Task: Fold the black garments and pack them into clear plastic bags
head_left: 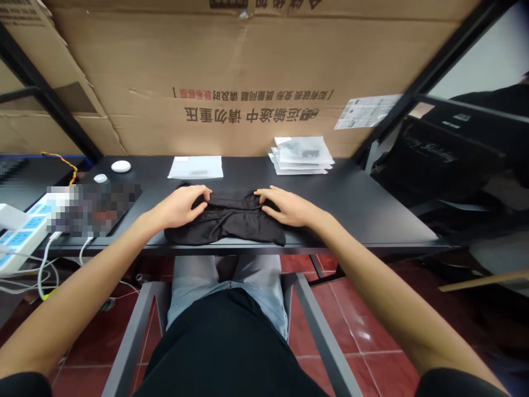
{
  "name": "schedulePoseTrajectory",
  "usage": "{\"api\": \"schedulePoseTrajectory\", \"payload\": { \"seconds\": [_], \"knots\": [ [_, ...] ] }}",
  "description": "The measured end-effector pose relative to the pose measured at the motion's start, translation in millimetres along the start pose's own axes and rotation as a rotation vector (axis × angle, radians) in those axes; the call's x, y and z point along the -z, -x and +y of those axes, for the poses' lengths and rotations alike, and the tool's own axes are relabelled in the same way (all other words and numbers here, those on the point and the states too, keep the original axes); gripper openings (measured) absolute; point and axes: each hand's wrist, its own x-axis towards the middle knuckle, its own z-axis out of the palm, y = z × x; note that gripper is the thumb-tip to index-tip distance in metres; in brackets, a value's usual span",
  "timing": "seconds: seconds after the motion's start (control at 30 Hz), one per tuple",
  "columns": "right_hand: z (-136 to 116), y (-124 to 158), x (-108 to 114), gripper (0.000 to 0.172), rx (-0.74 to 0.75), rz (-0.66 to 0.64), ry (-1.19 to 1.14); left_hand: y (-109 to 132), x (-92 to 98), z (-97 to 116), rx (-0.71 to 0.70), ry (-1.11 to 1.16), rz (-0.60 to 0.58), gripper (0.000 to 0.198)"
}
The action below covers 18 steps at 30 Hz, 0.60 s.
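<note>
A black cloth garment lies folded and rumpled on the front of the black desktop, its near edge reaching the desk's front edge. My left hand rests on its left part, fingers lying across a fold. My right hand lies on its right part, fingers slightly spread. Neither hand shows a visible pinch or grip. The two hands are apart, with the garment's middle showing between them.
Behind the garment lie a white paper packet and a stack of plastic-wrapped papers. Two small white round objects sit at back left beside a blurred dark mat. A blue-socketed power strip is at far left; cardboard stands behind.
</note>
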Motion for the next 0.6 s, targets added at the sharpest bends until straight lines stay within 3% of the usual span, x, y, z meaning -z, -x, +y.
{"api": "schedulePoseTrajectory", "payload": {
  "seconds": [0.2,0.33,0.4,0.47,0.6],
  "knots": [
    [-22,30,3,0.067,-0.012,-0.062,-0.004,37,-6.6,5,-0.034,-0.064,-0.195,0.079],
    [-38,50,0,0.11,0.012,-0.157,0.018,57,-2.0,6,-0.091,-0.137,-0.265,0.127],
    [-48,60,-5,0.125,0.012,-0.183,0.044,66,-1.2,8,-0.116,-0.167,-0.281,0.138],
    [-57,68,-11,0.123,-0.001,-0.176,0.081,74,0.5,11,-0.128,-0.193,-0.31,0.133],
    [-65,76,-15,0.082,-0.016,-0.133,0.126,85,11.2,14,-0.111,-0.168,-0.39,0.119]
  ]
}}
